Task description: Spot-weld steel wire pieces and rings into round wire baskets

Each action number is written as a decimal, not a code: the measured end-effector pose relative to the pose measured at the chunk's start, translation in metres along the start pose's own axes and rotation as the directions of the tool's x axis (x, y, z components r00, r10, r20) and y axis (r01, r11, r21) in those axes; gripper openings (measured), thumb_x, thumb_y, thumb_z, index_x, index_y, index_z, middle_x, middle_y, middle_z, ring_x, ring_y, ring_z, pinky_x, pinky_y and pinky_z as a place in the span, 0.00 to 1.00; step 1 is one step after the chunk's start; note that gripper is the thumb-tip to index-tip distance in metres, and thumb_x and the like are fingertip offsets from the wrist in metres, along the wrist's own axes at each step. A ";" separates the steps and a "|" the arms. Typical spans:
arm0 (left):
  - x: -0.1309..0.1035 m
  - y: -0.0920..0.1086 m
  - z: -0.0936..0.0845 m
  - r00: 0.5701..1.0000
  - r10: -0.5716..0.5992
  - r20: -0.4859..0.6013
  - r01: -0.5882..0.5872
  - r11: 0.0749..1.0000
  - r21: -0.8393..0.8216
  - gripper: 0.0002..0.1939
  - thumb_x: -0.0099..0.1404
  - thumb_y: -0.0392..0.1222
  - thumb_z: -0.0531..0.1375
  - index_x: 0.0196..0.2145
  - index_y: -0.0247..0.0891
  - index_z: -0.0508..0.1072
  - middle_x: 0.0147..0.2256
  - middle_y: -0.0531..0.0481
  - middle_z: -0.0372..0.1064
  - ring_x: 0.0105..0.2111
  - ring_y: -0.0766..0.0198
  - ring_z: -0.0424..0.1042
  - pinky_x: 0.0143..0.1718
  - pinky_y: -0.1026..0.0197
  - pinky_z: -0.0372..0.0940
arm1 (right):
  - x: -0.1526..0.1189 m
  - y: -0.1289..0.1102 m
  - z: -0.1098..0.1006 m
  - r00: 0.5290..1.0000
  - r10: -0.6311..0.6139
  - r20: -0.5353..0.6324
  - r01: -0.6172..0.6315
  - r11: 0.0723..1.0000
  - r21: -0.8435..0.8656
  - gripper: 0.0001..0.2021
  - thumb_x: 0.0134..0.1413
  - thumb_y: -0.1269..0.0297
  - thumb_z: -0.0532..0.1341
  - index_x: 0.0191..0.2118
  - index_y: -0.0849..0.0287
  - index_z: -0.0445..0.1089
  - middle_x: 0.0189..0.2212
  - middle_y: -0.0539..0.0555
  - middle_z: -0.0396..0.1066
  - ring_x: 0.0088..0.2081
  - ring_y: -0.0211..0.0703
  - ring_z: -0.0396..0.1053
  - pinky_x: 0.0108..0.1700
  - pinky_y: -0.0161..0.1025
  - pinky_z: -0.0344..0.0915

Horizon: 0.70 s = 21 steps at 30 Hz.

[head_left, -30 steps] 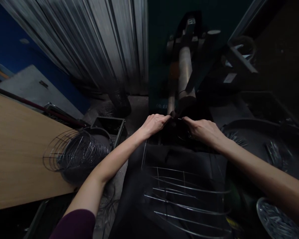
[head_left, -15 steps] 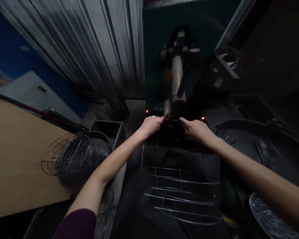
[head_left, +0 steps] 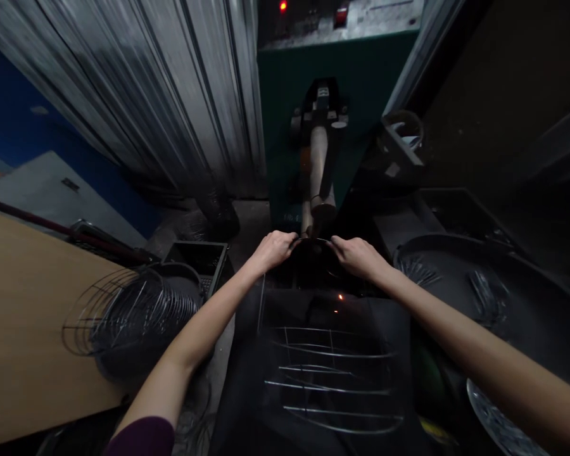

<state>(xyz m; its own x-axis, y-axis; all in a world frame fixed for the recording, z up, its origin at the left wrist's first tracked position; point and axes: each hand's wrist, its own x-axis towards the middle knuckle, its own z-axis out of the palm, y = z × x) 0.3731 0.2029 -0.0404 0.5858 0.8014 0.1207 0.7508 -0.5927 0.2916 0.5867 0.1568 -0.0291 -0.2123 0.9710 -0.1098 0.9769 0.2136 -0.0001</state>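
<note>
My left hand (head_left: 276, 247) and my right hand (head_left: 356, 254) are both closed, each pinching one end of a thin metal wire (head_left: 321, 239). The wire runs across under the tip of a thick metal electrode arm (head_left: 323, 207) of a green machine (head_left: 285, 82). Exactly where the wire meets the lower part is too dark to tell. Two small orange sparks glow below my hands. In front of me, a bent wire rack (head_left: 335, 389) lies over a dark surface (head_left: 247, 405).
Many curved wire racks (head_left: 156, 304) are stacked in a tub at left, beside a dark crate (head_left: 223, 253) and a wooden board (head_left: 23, 329). At right, a wide dark tray (head_left: 449, 294) bears bundles of short wires (head_left: 487, 297). A bowl of metal pieces (head_left: 496, 415) sits lower right.
The view has tilted, so the machine's top panel with a red light now shows. The orange sparks beside my hands have given way to two below them. Both hands keep their pinch.
</note>
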 end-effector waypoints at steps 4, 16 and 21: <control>0.002 0.002 0.004 1.000 0.002 0.003 -0.002 1.000 -0.011 0.16 0.69 0.45 0.49 0.39 0.36 0.74 0.33 0.43 0.74 0.32 0.58 0.74 0.31 0.64 0.60 | 0.002 0.004 0.004 1.000 0.012 -0.017 -0.013 1.000 -0.014 0.20 0.66 0.57 0.41 0.43 0.58 0.67 0.29 0.58 0.72 0.29 0.48 0.70 0.25 0.37 0.48; -0.004 -0.003 -0.004 0.999 -0.030 -0.015 0.025 0.965 -0.261 0.14 0.67 0.43 0.53 0.38 0.34 0.76 0.34 0.44 0.75 0.34 0.62 0.72 0.36 0.65 0.61 | -0.041 0.030 0.000 0.993 0.042 0.113 -0.089 0.883 0.461 0.15 0.59 0.57 0.49 0.30 0.57 0.68 0.25 0.54 0.70 0.30 0.47 0.69 0.36 0.39 0.61; -0.113 -0.019 0.003 0.943 -0.324 -0.078 0.180 0.693 -0.699 0.18 0.64 0.52 0.55 0.36 0.35 0.76 0.36 0.46 0.75 0.40 0.60 0.72 0.45 0.62 0.63 | -0.069 0.029 0.012 0.958 0.212 -0.196 -0.057 0.805 0.591 0.11 0.57 0.58 0.51 0.28 0.56 0.65 0.24 0.54 0.67 0.28 0.44 0.65 0.34 0.39 0.57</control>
<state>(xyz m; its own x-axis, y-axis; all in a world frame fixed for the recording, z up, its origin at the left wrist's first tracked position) 0.2938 0.1229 -0.0628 0.2853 0.9539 0.0934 0.4123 -0.2101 0.8865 0.6297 0.0951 -0.0332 -0.0010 0.9960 0.0891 0.8121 0.0529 -0.5811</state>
